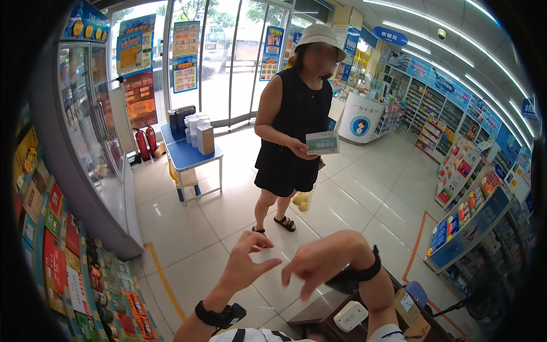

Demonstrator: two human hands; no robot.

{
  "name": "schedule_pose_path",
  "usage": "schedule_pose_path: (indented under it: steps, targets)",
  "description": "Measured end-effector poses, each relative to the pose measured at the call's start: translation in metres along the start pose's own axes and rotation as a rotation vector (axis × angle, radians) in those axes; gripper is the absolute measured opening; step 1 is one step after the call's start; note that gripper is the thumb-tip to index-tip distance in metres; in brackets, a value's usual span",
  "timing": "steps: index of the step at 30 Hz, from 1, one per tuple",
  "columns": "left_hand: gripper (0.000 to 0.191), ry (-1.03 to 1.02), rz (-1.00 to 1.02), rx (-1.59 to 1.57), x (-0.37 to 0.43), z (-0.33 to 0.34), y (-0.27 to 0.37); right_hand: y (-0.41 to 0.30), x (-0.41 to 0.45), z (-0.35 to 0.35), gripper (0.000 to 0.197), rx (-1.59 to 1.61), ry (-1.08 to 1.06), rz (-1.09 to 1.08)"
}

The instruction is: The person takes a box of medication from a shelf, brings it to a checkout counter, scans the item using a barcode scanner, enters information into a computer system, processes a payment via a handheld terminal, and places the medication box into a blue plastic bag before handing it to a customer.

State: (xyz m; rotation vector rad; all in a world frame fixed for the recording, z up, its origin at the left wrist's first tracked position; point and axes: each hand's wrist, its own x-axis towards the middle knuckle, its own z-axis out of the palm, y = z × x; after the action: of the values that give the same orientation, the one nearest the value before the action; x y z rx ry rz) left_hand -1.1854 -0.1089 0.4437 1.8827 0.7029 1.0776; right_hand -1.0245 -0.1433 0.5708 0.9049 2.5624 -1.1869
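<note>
My left hand point(248, 261) is raised over the tiled floor, its thumb and fingers apart and nothing between them. Just right of it, my right hand point(327, 263) bends down at the wrist, fingers spread and slightly blurred, also holding nothing. The hands are close but do not touch. Each wrist wears a black strap with a small device. Facing me, a person point(295, 107) in a bucket hat holds a white and teal box point(322, 142) at waist height. A clear bag of yellow round items point(301, 201) hangs beside the person's leg.
A dark wooden desk edge with a white device point(350, 316) and a cardboard box point(409, 305) lies at my lower right. Product shelves point(81, 256) and a glass-door fridge point(92, 128) line the left. A blue folding table point(194, 150) stands behind. Display racks point(468, 226) fill the right.
</note>
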Motion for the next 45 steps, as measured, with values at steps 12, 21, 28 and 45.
schedule_pose_path:
  steps: [12, 21, 28, 45]
  targets:
    - [0.027, 0.04, -0.063, -0.004, -0.02, -0.013, 0.003, 0.028, 0.02, 0.035, 0.022, -0.273, 0.901, 0.121]
    - [0.025, 0.057, -0.05, -0.04, -0.024, -0.008, 0.003, 0.055, 0.031, 0.049, 0.006, 0.385, 0.947, -0.199]
    - [0.024, 0.06, -0.099, 0.034, -0.027, -0.014, 0.002, 0.143, -0.009, -0.022, 0.064, 0.767, 1.648, -0.011]
    - [0.023, 0.053, -0.107, 0.024, -0.023, -0.022, -0.004, 0.164, 0.002, -0.017, 0.07, 0.785, 1.566, 0.059]
